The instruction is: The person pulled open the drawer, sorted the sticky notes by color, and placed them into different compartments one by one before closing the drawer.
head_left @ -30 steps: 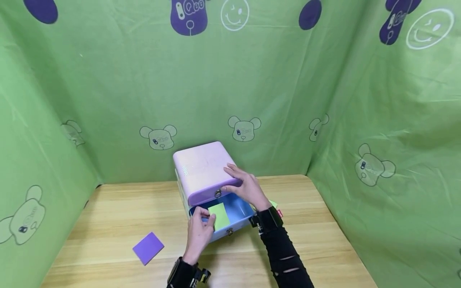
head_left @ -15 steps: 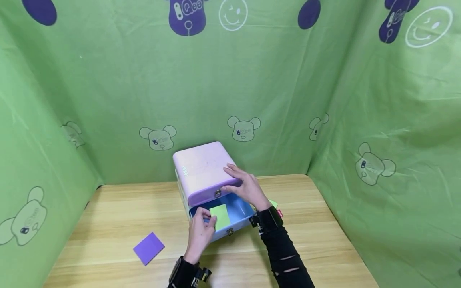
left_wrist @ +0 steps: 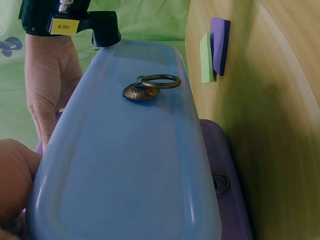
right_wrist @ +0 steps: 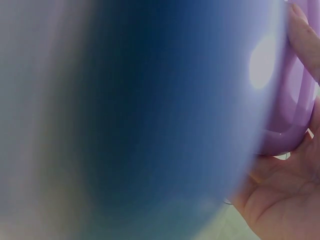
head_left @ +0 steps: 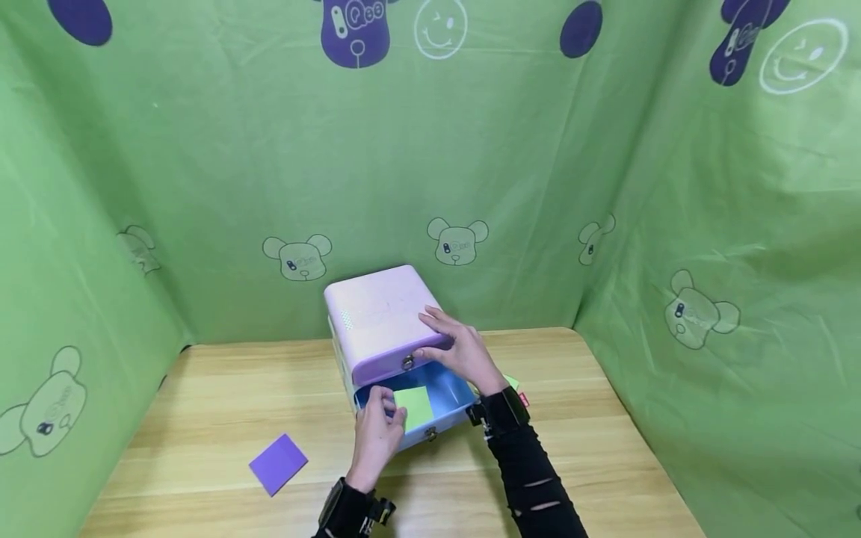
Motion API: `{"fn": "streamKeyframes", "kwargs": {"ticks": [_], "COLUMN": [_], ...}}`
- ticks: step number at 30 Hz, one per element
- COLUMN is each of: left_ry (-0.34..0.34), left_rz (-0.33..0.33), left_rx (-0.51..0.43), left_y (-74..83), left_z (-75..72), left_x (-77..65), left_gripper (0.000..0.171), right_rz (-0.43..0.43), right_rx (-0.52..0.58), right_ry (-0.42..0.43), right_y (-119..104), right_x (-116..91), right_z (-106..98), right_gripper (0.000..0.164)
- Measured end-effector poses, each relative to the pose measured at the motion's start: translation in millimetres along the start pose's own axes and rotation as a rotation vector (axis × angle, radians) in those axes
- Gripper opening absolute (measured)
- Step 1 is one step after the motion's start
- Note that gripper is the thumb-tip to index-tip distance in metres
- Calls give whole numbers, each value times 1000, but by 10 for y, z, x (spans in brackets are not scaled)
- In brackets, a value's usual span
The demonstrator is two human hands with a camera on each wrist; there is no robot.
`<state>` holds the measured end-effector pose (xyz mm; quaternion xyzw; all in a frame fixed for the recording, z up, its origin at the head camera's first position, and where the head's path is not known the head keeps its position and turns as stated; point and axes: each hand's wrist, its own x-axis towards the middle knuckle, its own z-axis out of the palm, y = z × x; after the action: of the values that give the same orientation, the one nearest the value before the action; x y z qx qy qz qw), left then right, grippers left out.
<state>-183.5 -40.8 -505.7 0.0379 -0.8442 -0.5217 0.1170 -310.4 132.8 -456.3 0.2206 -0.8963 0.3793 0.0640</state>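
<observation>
A small drawer cabinet with a pale purple top (head_left: 380,314) stands on the table, its blue drawer (head_left: 454,392) pulled out. At the drawer's left side, my left hand (head_left: 377,433) pinches a square green sticky note (head_left: 415,407) by its left edge, over the drawer's inside. My right hand (head_left: 464,355) holds the cabinet's front right corner, thumb on the front face near the knob and fingers spread on top. In the left wrist view, the blue drawer front with its brass ring pull (left_wrist: 160,82) hides most of my left hand (left_wrist: 17,180). The blurred blue drawer fills much of the right wrist view.
A purple paper square (head_left: 278,464) lies on the table (head_left: 222,403) to the left. Beyond the right wrist, a green piece and a small red tag (head_left: 523,398) peek out. A green pad (left_wrist: 206,57) and a purple pad (left_wrist: 220,47) show in the left wrist view. Green cloth walls surround the table.
The green note has turned slightly and shifted a little right with my left hand. My right hand, the cabinet and the purple square stay in place.
</observation>
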Motion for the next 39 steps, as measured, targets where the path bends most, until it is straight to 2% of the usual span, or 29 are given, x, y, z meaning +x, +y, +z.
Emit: {"fn": "streamKeyframes", "kwargs": {"ticks": [5, 10, 15, 19, 23, 31, 36, 39], "left_ry": [-10, -12, -65, -107, -133, -229, -236, -234], "left_rz": [38, 109, 108, 122, 170, 127, 148, 140], "left_rx": [20, 100, 136, 184, 241, 298, 317, 317], "left_y": [-10, -46, -32, -12, 0, 37, 29, 26], "left_z": [-7, 0, 4, 24, 59, 94, 111, 124], "left_x": [4, -11, -23, -32, -40, -40, -48, -47], "left_gripper": [41, 31, 21, 22, 28, 43, 50, 52], "right_rz": [6, 17, 14, 13, 4, 14, 25, 26], "right_rx": [-4, -5, -4, 1, 7, 9, 16, 17], "right_ry": [7, 5, 9, 7, 8, 1, -2, -7], "right_y": [-21, -23, -13, -11, -10, -5, -1, -5], "right_x": [-1, -12, -22, -31, -26, -21, -25, -22], "right_z": [-5, 5, 16, 14, 10, 12, 10, 7], "right_gripper": [70, 71, 72, 72, 72, 71, 72, 72]}}
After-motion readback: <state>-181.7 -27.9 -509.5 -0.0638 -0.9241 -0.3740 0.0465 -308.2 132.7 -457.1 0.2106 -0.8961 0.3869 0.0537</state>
